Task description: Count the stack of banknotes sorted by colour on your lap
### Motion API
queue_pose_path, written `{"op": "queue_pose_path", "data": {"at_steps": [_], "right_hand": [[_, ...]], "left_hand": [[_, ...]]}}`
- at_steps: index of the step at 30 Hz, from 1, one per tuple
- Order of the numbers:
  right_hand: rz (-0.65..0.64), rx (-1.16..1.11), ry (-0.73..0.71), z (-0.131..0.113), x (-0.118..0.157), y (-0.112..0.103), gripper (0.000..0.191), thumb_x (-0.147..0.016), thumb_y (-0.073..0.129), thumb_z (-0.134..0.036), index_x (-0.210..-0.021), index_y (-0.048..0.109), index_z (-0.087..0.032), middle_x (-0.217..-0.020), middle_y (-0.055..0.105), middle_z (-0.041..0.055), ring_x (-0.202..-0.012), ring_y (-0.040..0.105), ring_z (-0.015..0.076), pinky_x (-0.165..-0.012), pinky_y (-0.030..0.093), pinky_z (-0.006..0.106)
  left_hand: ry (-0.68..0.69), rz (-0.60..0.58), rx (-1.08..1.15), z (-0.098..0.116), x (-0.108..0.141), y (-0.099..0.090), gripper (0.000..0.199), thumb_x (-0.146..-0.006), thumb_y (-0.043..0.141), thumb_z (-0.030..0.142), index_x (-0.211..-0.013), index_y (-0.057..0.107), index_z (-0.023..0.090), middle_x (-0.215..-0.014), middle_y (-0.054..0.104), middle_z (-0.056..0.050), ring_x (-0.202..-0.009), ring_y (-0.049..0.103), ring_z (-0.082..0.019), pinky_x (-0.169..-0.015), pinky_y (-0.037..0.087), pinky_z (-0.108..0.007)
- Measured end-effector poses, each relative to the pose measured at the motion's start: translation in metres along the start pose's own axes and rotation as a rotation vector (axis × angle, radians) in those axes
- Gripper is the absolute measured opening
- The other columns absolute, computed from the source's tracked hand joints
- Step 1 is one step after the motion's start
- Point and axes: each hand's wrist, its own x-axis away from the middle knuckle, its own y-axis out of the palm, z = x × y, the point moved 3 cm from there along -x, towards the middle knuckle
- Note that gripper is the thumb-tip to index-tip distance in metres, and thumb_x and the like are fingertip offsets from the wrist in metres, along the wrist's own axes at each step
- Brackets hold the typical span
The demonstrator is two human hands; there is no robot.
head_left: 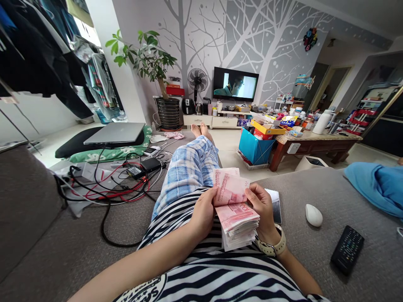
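Observation:
A folded stack of pink banknotes (237, 218) is held above my striped shirt, its loose ends fanned toward me. My left hand (204, 209) grips the stack at its left side, thumb near the fold. On the right, my right hand (261, 205) pinches the upper corner of a raised note between thumb and finger, with its other fingers curled behind the notes. A cream watch (273, 247) is on my right wrist. Just behind that hand, a phone (274, 205) lies on the sofa.
A white mouse (314, 215) and a black remote (347, 250) lie on the sofa at right, near a blue cloth (376, 186). Tangled cables (110, 191) and a laptop (115, 133) are at left. Beyond stand a cluttered table (315, 138) and a blue box (255, 147).

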Motion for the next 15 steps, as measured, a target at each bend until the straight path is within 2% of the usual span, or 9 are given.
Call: {"op": "queue_pose_path", "data": {"at_steps": [6, 11, 15], "right_hand": [[-0.027, -0.024, -0.014, -0.0007, 0.0012, 0.0007, 0.029, -0.085, 0.069, -0.039, -0.066, 0.057, -0.020, -0.061, 0.050, -0.0033, -0.057, 0.041, 0.0127, -0.055, 0.034, 0.026], [-0.026, -0.019, -0.018, -0.0001, 0.0014, 0.0007, 0.026, -0.085, 0.069, -0.037, -0.068, 0.060, -0.020, -0.061, 0.052, -0.0033, -0.057, 0.042, 0.0123, -0.055, 0.035, 0.026], [-0.009, 0.002, -0.031, -0.0024, 0.0016, 0.0010, 0.025, -0.084, 0.070, -0.038, -0.068, 0.062, -0.020, -0.060, 0.053, -0.0030, -0.056, 0.043, 0.0123, -0.054, 0.035, 0.025]], "left_hand": [[0.001, -0.028, -0.019, 0.0019, 0.0016, 0.0016, 0.026, -0.070, 0.066, 0.040, -0.077, 0.074, 0.015, -0.084, 0.076, -0.007, -0.088, 0.066, -0.028, -0.081, 0.050, -0.035], [0.040, -0.017, -0.069, 0.0047, 0.0026, 0.0016, 0.028, -0.070, 0.063, 0.038, -0.079, 0.076, 0.015, -0.088, 0.077, -0.008, -0.092, 0.066, -0.029, -0.082, 0.051, -0.035], [0.060, -0.026, -0.091, 0.0066, 0.0043, 0.0040, 0.025, -0.071, 0.060, 0.036, -0.073, 0.075, 0.016, -0.086, 0.077, -0.008, -0.088, 0.066, -0.029, -0.080, 0.051, -0.035]]}}
